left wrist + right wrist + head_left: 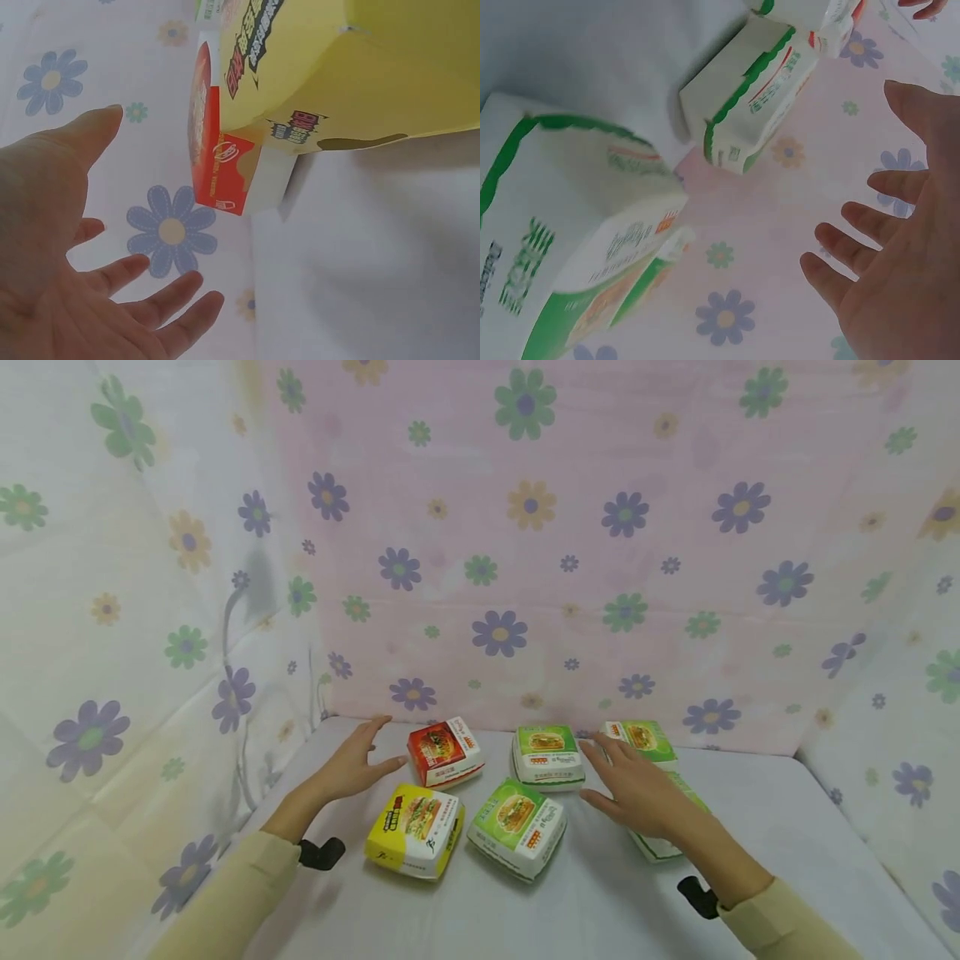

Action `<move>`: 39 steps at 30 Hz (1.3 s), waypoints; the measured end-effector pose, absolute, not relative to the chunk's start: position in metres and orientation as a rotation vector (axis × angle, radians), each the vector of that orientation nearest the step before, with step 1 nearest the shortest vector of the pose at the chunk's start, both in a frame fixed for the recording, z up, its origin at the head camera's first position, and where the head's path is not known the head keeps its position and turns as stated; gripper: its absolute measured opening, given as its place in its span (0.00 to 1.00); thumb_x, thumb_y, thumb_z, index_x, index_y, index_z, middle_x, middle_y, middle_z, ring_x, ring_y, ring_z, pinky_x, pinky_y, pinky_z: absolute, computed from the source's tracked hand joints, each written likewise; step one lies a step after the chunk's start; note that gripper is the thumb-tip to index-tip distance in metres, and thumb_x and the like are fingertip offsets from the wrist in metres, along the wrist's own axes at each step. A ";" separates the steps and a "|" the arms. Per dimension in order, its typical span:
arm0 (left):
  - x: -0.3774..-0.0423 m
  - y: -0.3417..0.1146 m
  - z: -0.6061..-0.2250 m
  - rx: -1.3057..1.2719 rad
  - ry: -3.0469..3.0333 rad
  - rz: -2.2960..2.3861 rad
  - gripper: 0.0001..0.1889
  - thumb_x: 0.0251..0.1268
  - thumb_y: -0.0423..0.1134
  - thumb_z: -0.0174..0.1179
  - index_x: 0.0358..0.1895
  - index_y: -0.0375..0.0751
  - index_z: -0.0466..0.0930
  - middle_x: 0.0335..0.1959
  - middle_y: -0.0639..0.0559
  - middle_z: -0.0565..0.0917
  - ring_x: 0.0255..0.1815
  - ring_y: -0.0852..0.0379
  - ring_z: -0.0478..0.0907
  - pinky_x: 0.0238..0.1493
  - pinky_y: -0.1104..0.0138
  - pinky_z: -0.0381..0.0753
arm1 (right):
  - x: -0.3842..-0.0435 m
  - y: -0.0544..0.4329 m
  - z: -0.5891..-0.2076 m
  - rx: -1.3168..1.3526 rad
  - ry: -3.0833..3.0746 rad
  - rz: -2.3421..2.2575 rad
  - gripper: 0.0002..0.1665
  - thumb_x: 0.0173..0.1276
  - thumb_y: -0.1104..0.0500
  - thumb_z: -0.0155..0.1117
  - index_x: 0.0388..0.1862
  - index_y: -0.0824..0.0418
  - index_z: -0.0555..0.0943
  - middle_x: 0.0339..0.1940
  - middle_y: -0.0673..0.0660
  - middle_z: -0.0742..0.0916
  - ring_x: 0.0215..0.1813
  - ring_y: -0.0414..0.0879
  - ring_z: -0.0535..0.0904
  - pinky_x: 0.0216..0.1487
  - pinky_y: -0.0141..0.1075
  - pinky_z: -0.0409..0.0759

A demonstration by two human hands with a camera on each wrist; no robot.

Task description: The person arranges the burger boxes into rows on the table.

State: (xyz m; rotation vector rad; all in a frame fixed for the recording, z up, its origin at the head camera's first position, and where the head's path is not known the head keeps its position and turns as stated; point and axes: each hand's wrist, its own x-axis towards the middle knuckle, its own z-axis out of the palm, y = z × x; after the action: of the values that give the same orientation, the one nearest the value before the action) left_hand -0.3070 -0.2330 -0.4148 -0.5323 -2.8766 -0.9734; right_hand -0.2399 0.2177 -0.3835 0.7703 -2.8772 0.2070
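Observation:
Several burger cartons sit in two rows on the white table. My left hand point(352, 766) hovers with spread fingers just left of the red burger box point(446, 752), behind the yellow burger box point(416, 833). In the left wrist view, that palm point(52, 247) holds nothing. My right hand point(633, 781) is held above the table with its fingers extended, beside the rear middle green burger box point(548, 756). Another green box point(647, 739) is behind it, and a further one point(660, 848) lies partly hidden under the forearm. The front middle green box point(517, 829) lies between both hands.
The white table point(495, 918) is enclosed by flower-printed cloth: a pink back wall point(450, 460) and pale side walls, the left one point(45, 668) and the right one point(900, 718). Black wrist mounts point(322, 853) stick out from both wrists.

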 end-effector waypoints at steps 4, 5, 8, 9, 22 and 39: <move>-0.310 -0.234 -0.414 -0.504 -2.886 -0.996 0.43 0.73 0.50 0.64 0.80 0.33 0.52 0.75 0.25 0.61 0.63 0.29 0.74 0.57 0.42 0.81 | -0.246 0.208 -0.385 0.767 -2.898 0.335 0.44 0.76 0.43 0.62 0.81 0.62 0.61 0.81 0.66 0.64 0.78 0.68 0.62 0.70 0.65 0.68; -0.310 -0.234 -0.414 -0.499 -2.890 -0.997 0.43 0.73 0.50 0.63 0.79 0.33 0.52 0.74 0.24 0.62 0.61 0.29 0.76 0.55 0.42 0.82 | -0.247 0.206 -0.386 0.763 -2.906 0.361 0.44 0.76 0.43 0.62 0.81 0.61 0.60 0.81 0.66 0.63 0.78 0.68 0.61 0.70 0.65 0.68; -0.312 -0.233 -0.411 -0.496 -2.902 -1.013 0.43 0.73 0.51 0.63 0.79 0.32 0.52 0.74 0.24 0.62 0.59 0.29 0.77 0.53 0.44 0.84 | -0.250 0.200 -0.387 0.759 -2.929 0.454 0.44 0.76 0.43 0.62 0.82 0.62 0.60 0.81 0.65 0.63 0.79 0.66 0.59 0.70 0.64 0.68; -0.312 -0.233 -0.410 -0.502 -2.905 -1.015 0.43 0.74 0.51 0.62 0.79 0.31 0.52 0.74 0.23 0.62 0.59 0.29 0.77 0.52 0.44 0.84 | -0.251 0.198 -0.387 0.768 -2.932 0.489 0.44 0.77 0.44 0.62 0.81 0.62 0.60 0.81 0.66 0.63 0.79 0.67 0.59 0.70 0.64 0.69; -0.325 -0.226 -0.405 -0.368 -2.957 -1.170 0.38 0.77 0.52 0.58 0.79 0.38 0.55 0.76 0.28 0.62 0.64 0.29 0.74 0.57 0.44 0.82 | -0.258 0.169 -0.379 0.795 -2.971 0.873 0.39 0.79 0.48 0.59 0.79 0.65 0.61 0.79 0.69 0.65 0.77 0.68 0.62 0.71 0.65 0.66; -0.344 -0.214 -0.409 -0.232 -3.017 -1.364 0.39 0.75 0.56 0.59 0.78 0.36 0.58 0.76 0.28 0.62 0.68 0.30 0.70 0.63 0.44 0.78 | -0.276 0.125 -0.380 0.512 -3.015 1.241 0.39 0.77 0.49 0.61 0.78 0.66 0.64 0.77 0.67 0.69 0.76 0.64 0.65 0.73 0.61 0.67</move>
State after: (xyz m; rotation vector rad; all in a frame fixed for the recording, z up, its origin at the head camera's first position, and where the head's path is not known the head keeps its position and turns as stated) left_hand -0.3445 -0.2144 -0.4089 -0.2322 -3.0168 -1.3641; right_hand -0.2759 0.1251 -0.3802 0.5122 -3.0145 1.2411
